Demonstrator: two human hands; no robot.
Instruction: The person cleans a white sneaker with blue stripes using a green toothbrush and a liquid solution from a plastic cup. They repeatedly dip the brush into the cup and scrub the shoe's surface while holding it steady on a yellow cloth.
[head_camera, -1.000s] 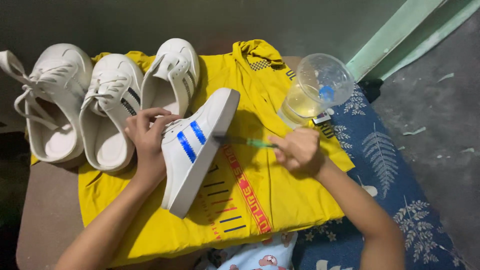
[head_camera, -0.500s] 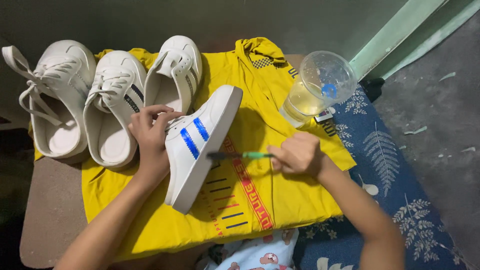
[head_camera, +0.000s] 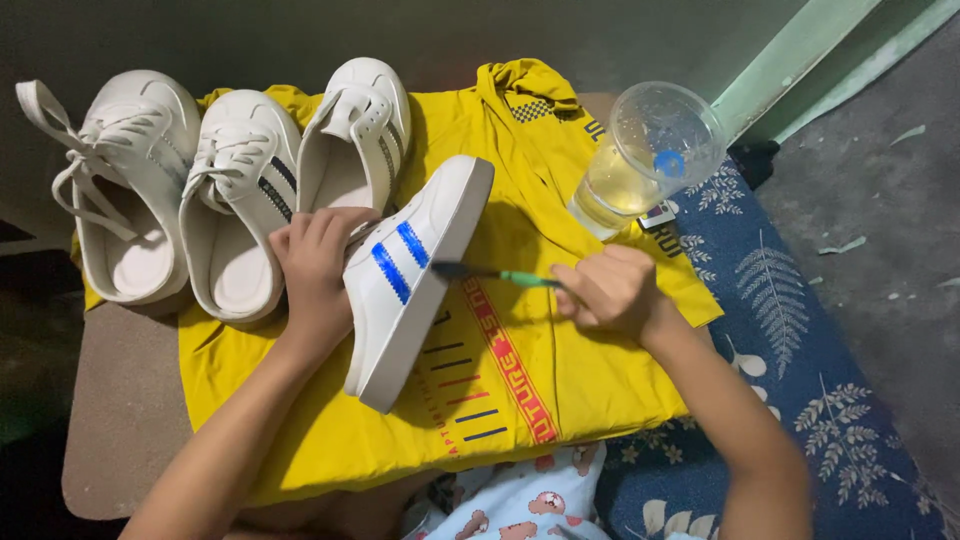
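The left hand (head_camera: 315, 262) grips a white sneaker with blue stripes (head_camera: 415, 275) by its upper edge, fingers curled over the opening, and holds it tipped on its side so the striped flank faces up. The sneaker lies slanted across the middle of a yellow shirt (head_camera: 560, 380) that is spread over a low brown counter (head_camera: 110, 420), its toe pointing to the far edge and its heel toward the near edge. The right hand (head_camera: 610, 292) is closed around the green handle of a small brush (head_camera: 490, 274), and the dark bristle end touches the sneaker's sole edge just beside the blue stripes. Three more white shoes stand in a row along the far left part of the counter: a laced shoe (head_camera: 125, 185) at the left corner, partly off the shirt, a shoe with dark side stripes (head_camera: 235, 205) next to it, and a third shoe (head_camera: 355, 135) just behind the left hand, touching the held sneaker's upper. Near the far right corner of the shirt stands a clear plastic cup (head_camera: 650, 155) with pale yellowish liquid in it, tilted slightly toward the camera. To the right of the counter lies a blue cloth with a white leaf pattern (head_camera: 800, 350), running down toward the near right, with grey floor (head_camera: 880, 150) beyond it.
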